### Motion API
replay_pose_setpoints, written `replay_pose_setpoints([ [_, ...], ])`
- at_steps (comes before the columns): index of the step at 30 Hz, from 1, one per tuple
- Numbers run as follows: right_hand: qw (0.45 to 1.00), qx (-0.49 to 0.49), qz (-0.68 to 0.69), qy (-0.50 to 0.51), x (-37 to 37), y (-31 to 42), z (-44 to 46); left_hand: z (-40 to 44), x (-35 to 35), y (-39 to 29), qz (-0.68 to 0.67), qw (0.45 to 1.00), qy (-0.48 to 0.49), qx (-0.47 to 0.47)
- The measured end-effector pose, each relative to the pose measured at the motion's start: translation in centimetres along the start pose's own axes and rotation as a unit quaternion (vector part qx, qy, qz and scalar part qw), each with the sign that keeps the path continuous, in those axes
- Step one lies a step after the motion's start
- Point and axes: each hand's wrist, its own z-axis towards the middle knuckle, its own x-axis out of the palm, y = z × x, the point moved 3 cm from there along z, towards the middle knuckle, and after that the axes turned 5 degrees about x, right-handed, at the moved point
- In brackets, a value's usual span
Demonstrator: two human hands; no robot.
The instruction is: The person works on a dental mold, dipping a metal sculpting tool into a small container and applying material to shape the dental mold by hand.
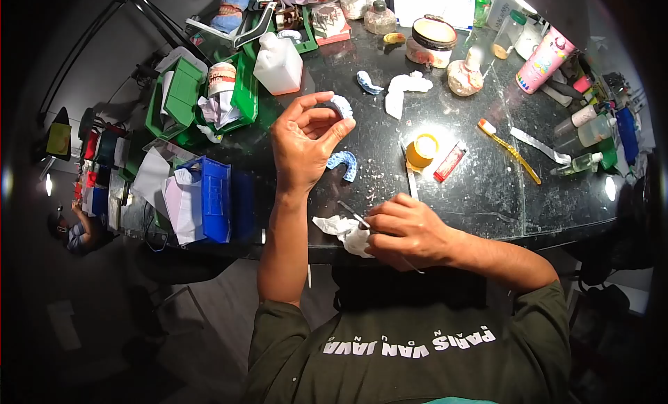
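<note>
My left hand is raised over the table, pinching a small pale blue dental mould between thumb and fingers. Near the table's front edge, my right hand is closed around a thin metal dental carving tool, one tip pointing up and left. Beneath that tool lies a crumpled white tissue. A blue U-shaped dental arch rests on the table just right of my left wrist. Beyond my right hand are a lit yellow cup, a flat spatula and a small red tube.
At left stand green bins and a blue bin with papers. A white bottle, a round jar and a pink tube stand farther back. A yellow toothbrush lies at right. Another person is far left.
</note>
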Motion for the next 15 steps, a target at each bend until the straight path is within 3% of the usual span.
replay_pose_setpoints([
  [5, 0.978, 0.029, -0.045, -0.204, -4.3, -1.8, 0.6, -0.7, 1.3, -1.2, 0.022, 0.999, 0.043, 0.021],
  [7, 0.956, 0.083, -0.023, -0.279, -5.8, -2.9, 1.3, -1.1, 2.0, -1.3, 0.021, 0.997, 0.065, 0.039],
  [11, 0.905, 0.235, 0.087, -0.344, -7.1, -4.5, 1.9, -1.8, 3.6, -1.5, 0.016, 0.992, 0.096, 0.076],
  [13, 0.87, 0.25, 0.185, -0.384, -6.3, -5.0, 1.8, -2.3, 4.1, -1.6, 0.019, 0.992, 0.1, 0.068],
  [15, 0.901, 0.193, 0.081, -0.381, -6.4, -4.3, 1.6, -2.6, 4.4, -1.6, 0.024, 0.993, 0.091, 0.065],
])
